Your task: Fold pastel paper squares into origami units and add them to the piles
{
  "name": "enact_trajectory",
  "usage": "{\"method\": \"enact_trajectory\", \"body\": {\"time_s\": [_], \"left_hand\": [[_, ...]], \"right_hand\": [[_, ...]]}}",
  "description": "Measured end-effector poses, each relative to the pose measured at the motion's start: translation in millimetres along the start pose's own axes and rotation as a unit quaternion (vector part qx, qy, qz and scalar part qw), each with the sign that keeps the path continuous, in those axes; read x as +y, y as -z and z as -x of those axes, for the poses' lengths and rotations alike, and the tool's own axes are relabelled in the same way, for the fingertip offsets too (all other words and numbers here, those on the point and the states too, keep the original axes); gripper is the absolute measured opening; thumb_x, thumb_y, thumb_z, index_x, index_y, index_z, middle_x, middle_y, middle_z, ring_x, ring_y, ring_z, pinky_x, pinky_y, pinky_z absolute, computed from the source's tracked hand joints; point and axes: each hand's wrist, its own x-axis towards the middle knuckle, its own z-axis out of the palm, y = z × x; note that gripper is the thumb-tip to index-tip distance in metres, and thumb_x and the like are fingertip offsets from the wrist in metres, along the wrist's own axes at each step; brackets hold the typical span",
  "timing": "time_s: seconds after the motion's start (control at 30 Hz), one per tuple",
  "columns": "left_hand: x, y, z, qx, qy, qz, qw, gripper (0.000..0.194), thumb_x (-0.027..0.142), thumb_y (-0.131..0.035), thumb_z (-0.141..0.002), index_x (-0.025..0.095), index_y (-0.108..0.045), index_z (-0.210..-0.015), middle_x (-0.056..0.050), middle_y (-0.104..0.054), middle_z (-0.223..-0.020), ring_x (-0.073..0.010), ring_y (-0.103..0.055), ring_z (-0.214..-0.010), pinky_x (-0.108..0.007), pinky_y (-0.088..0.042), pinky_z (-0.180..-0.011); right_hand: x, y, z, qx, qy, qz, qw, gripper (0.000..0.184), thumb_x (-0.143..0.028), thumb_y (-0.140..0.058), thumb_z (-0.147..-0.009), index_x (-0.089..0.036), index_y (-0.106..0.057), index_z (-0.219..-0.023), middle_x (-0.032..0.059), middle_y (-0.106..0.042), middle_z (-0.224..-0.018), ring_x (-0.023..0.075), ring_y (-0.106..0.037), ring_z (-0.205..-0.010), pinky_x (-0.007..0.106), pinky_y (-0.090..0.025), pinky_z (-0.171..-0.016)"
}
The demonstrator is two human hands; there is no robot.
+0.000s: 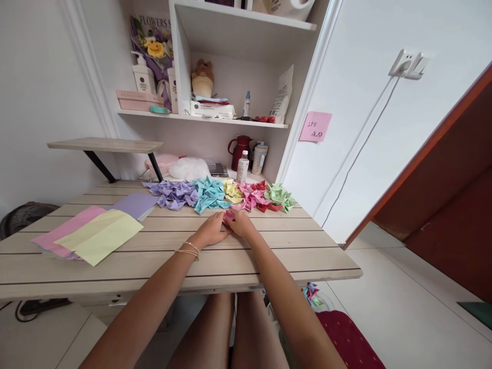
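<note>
Head view showed the left hand (211, 229) and the right hand (242, 223) drawn together, fingers narrowed on a small pink paper (228, 216) pinched between them; its exact shape was too covered to tell. Creasing or folding it seemed the step in hand, and the next move would likely call for lined-up edges and firm fingertips. On the near side of both hands, the boards of the table (303, 251) ran to its front edge, giving room to draw back; they spread rightward of the right hand too. Well left of the left hand lay a yellow sheet (103, 236) over pink sheets (71, 230), with purple sheets (134, 207) behind. Just beyond the fingertips, a row of folded paper pieces (209, 195) limited forward movement; a bottle (242, 167) stood past it.
</note>
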Motion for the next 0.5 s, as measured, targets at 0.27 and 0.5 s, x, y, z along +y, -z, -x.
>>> {"method": "enact_trajectory", "body": {"time_s": [0.27, 0.5], "left_hand": [[-3.0, -0.7, -2.3, 0.015, 0.038, 0.054, 0.998, 0.015, 0.027, -0.061, -0.077, 0.017, -0.061, -0.089, -0.007, -0.067, -0.084, -0.0204, -0.062, -0.073, -0.03, -0.046, -0.066], [-11.7, -1.6, -4.5, 0.034, 0.035, 0.045, 0.998, 0.02, 0.03, -0.059, -0.08, 0.016, -0.063, -0.094, -0.007, -0.069, -0.089, -0.0189, -0.062, -0.077, -0.028, -0.048, -0.07]], "right_hand": [[4.1, -3.3, -0.9, 0.014, 0.009, -0.011, 1.0, 0.013, -0.027, -0.055, -0.085, -0.018, -0.063, -0.086, 0.0059, -0.066, -0.081, 0.017, -0.055, -0.072, 0.025, -0.035, -0.065], [5.9, -2.9, -3.3, 0.027, 0.022, -0.055, 0.998, 0.025, -0.027, -0.044, -0.092, -0.017, -0.065, -0.085, 0.0058, -0.066, -0.078, 0.0157, -0.055, -0.068, 0.024, -0.035, -0.064]]}}
